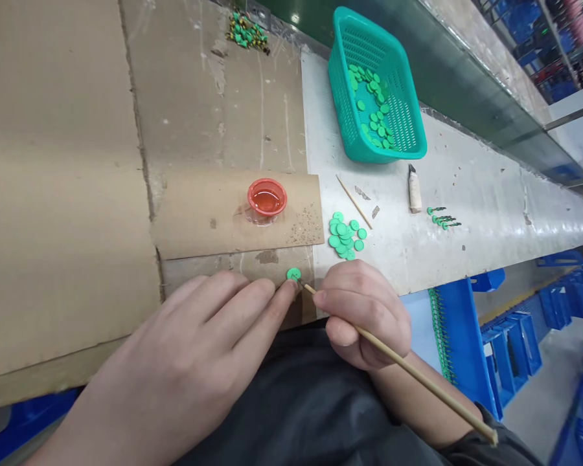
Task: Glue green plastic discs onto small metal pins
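You're in a workshop or factory by the look: long, scuffed tabletop point(480, 168) laid with worn cardboard point(53, 162), green discs point(384, 109) batched in a teal plastic basket point(341, 116) at the far side, blue bins point(525, 336) lined up to your right, loaded racks point(556, 39) far right.

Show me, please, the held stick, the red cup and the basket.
Held stick point(412, 370), head view: shaft, past the fingers.
Red cup point(267, 185), head view: far inner wall.
Basket point(341, 103), head view: left wall.

Sm. green disc point(293, 274) flat on brn. cardbd. point(252, 264), wooden stick point(427, 384) slanted, tip at disc's rim.
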The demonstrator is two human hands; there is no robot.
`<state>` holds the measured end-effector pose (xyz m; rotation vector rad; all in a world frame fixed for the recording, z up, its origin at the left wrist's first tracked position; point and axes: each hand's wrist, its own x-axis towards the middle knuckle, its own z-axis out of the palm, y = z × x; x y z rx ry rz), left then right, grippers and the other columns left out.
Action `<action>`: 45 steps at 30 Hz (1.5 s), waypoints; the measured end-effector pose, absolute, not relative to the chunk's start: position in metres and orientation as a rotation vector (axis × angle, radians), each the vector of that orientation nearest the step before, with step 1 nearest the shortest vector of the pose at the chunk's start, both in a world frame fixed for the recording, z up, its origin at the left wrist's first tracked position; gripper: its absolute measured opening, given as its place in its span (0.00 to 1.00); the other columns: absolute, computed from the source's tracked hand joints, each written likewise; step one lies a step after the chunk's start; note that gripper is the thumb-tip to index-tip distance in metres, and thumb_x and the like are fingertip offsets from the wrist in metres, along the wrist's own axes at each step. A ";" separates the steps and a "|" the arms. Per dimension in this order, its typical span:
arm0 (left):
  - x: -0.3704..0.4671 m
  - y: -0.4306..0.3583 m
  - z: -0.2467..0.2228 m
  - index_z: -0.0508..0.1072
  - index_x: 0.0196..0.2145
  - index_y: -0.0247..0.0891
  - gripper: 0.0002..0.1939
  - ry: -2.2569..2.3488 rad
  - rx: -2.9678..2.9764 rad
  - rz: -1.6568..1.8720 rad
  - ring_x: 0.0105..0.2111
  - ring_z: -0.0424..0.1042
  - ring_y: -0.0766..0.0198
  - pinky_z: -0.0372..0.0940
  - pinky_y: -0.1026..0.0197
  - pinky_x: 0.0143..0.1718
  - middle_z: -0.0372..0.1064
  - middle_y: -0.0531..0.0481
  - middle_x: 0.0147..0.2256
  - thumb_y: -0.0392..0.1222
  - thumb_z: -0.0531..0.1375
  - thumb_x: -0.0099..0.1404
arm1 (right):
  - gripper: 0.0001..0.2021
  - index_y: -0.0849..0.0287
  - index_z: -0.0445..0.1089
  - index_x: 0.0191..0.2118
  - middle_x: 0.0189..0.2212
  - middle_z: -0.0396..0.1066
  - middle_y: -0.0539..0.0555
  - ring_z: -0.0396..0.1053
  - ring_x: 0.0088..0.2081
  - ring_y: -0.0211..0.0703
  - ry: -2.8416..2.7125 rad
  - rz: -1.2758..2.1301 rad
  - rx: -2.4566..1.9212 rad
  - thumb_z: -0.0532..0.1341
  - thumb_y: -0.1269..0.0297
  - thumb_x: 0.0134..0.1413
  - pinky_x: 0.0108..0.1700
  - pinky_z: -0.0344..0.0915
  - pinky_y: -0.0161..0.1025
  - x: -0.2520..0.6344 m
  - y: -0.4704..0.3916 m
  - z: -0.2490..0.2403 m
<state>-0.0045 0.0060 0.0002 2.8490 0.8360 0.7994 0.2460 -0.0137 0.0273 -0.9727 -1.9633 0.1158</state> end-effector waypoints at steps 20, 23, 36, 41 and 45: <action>-0.004 0.007 0.001 0.78 0.70 0.33 0.21 0.840 2.800 0.831 0.49 0.79 0.45 0.72 0.42 0.52 0.83 0.41 0.53 0.32 0.58 0.85 | 0.10 0.62 0.81 0.52 0.32 0.80 0.52 0.81 0.32 0.43 -1.777 0.125 -0.955 0.63 0.64 0.87 0.35 0.81 0.43 0.242 -0.009 0.019; -0.004 0.007 0.001 0.77 0.70 0.30 0.22 0.830 2.808 0.818 0.49 0.79 0.44 0.72 0.41 0.52 0.83 0.40 0.53 0.31 0.58 0.85 | 0.10 0.57 0.82 0.53 0.33 0.81 0.51 0.80 0.32 0.45 -1.671 0.118 -1.016 0.62 0.62 0.88 0.35 0.81 0.46 0.242 -0.008 0.016; -0.005 0.011 0.003 0.81 0.65 0.30 0.21 0.802 2.867 0.819 0.48 0.76 0.47 0.71 0.43 0.50 0.82 0.40 0.50 0.28 0.55 0.82 | 0.08 0.51 0.77 0.48 0.40 0.83 0.49 0.84 0.38 0.40 -1.736 0.100 -1.153 0.64 0.62 0.88 0.44 0.85 0.44 0.228 0.057 0.059; -0.005 0.012 0.005 0.81 0.64 0.27 0.21 0.787 2.878 0.803 0.45 0.73 0.49 0.70 0.43 0.50 0.79 0.41 0.46 0.27 0.56 0.81 | 0.11 0.52 0.74 0.45 0.40 0.81 0.47 0.83 0.39 0.36 -1.889 0.100 -1.177 0.63 0.66 0.89 0.45 0.82 0.40 0.219 0.078 0.057; -0.007 0.011 0.002 0.80 0.65 0.26 0.21 0.771 2.857 0.803 0.50 0.75 0.46 0.70 0.41 0.50 0.81 0.41 0.50 0.27 0.57 0.81 | 0.12 0.52 0.73 0.44 0.40 0.80 0.46 0.83 0.41 0.36 -1.919 0.075 -1.167 0.62 0.65 0.89 0.47 0.80 0.39 0.221 0.082 0.051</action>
